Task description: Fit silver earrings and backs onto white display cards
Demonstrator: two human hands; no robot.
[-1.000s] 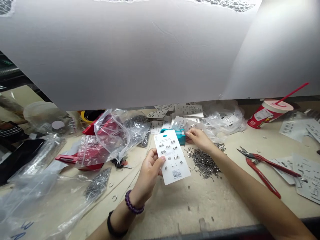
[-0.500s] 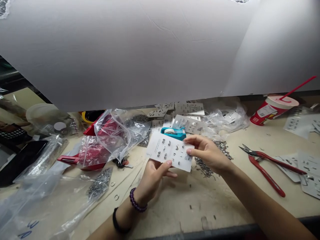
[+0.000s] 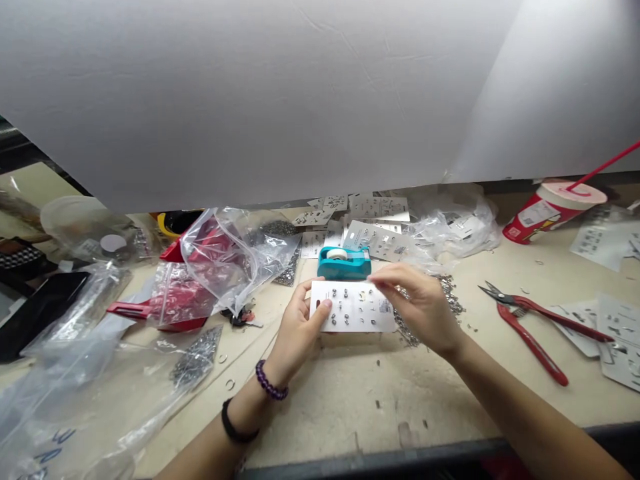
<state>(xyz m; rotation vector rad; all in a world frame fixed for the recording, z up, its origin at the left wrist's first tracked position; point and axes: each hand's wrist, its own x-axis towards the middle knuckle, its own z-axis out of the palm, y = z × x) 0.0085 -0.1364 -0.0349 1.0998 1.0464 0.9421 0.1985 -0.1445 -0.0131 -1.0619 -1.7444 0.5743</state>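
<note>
My left hand (image 3: 300, 323) grips a white earring card (image 3: 354, 308) by its left side, thumb on the front and fingers behind. Rows of small silver-coloured studs and rings are fixed to the card, which faces me almost level. At its upper right edge, my right hand (image 3: 420, 307) has thumb and fingertips pinched together; whatever is between them is too small to make out. Just behind the card stands a teal tape dispenser (image 3: 345, 265) with a white roll.
Red-handled pliers (image 3: 535, 327) lie at right, near more earring cards (image 3: 620, 333) and a red paper cup (image 3: 550, 210). Clear plastic bags (image 3: 240, 267) and a red scoop (image 3: 133, 310) spread over the left. Loose metal pieces (image 3: 450, 293) are heaped by my right hand.
The earring card has turned from tilted to nearly level. My left hand has shifted up to its left side, and my right hand has moved from its right edge to its top edge.
</note>
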